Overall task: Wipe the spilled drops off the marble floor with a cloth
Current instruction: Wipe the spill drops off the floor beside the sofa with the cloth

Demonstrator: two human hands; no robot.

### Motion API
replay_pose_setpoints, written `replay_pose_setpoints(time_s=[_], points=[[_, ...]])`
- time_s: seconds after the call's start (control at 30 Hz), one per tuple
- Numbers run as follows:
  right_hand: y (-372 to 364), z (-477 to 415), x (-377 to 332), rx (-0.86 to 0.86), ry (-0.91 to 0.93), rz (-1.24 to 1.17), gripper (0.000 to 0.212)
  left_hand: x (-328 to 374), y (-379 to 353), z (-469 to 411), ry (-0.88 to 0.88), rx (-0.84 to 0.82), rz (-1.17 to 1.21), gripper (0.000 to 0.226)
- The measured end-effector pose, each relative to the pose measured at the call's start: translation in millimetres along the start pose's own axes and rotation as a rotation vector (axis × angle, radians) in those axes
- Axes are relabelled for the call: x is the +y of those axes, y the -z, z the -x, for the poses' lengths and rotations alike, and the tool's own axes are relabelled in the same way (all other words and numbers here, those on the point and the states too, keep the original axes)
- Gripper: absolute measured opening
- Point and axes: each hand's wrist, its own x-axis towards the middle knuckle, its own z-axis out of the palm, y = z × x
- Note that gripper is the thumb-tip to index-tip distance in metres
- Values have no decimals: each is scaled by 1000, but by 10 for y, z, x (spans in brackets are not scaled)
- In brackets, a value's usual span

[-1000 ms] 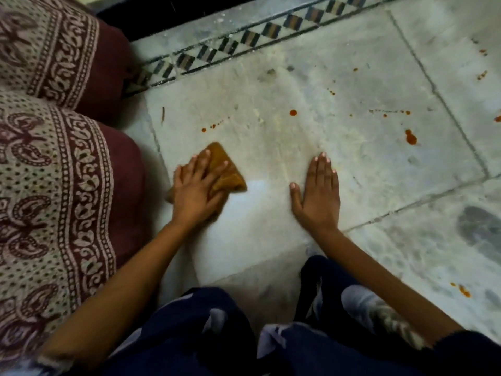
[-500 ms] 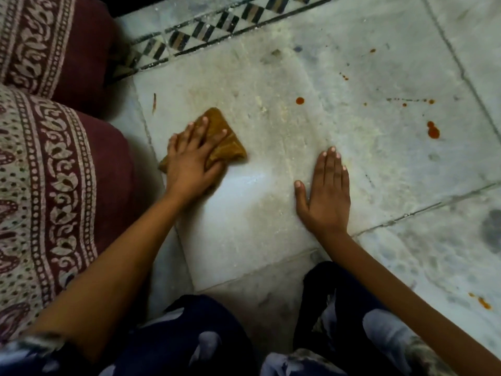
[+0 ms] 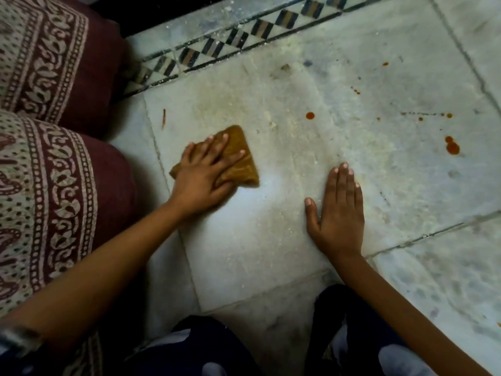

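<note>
A folded mustard-brown cloth [image 3: 241, 164] lies on the pale marble floor [image 3: 271, 240]. My left hand [image 3: 203, 175] presses flat on top of it, fingers spread. My right hand [image 3: 336, 210] rests palm-down on the bare marble to the right, holding nothing. Orange-red drops dot the floor: a round drop [image 3: 310, 115] ahead of the cloth, a larger double drop [image 3: 452, 146] at the right, a small streak [image 3: 163, 118] near the left tile joint, and tiny specks [image 3: 433, 115] further right.
Two maroon patterned cushions [image 3: 54, 191] line the left side, close to my left arm. A black-and-white checkered inlay border [image 3: 238, 39] runs along the far edge. My dark-trousered knees [image 3: 352, 335] are at the bottom. Tile joints cross the floor.
My left hand has slid the cloth slightly forward over the marble, and small drops left of the round drop are gone. My right hand stays planted. The view has shifted a little.
</note>
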Motion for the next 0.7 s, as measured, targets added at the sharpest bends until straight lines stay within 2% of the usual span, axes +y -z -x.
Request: replay_pose_setpoints(time_s=[0.13, 0.23, 0.27, 0.33, 0.4, 0.47, 0.53, 0.7], points=[[5, 9, -4, -5, -11, -4, 73, -463, 183, -512, 361, 34, 47, 62], [10, 9, -12, -17, -20, 6, 73, -219, 199, -1124, 536, 65, 122, 55], [16, 8, -5, -15, -19, 3, 72, -58, 166, -1241, 507, 57, 134, 55], [24, 2, 19, -13, 0, -14, 70, 234, 64, -1208, 342, 19, 114, 58], [69, -52, 127, 6, 13, -5, 70, 416, -30, -883, 150, 0, 79, 62], [127, -159, 304, 32, -31, 26, 70, 390, -65, -531, 36, 19, 85, 63], [145, -263, 466, 41, -90, 55, 71, 227, -37, -403, 49, 53, 99, 63], [112, -323, 550, 37, -121, 65, 70, 141, 41, -1143, 331, 110, 102, 56]])
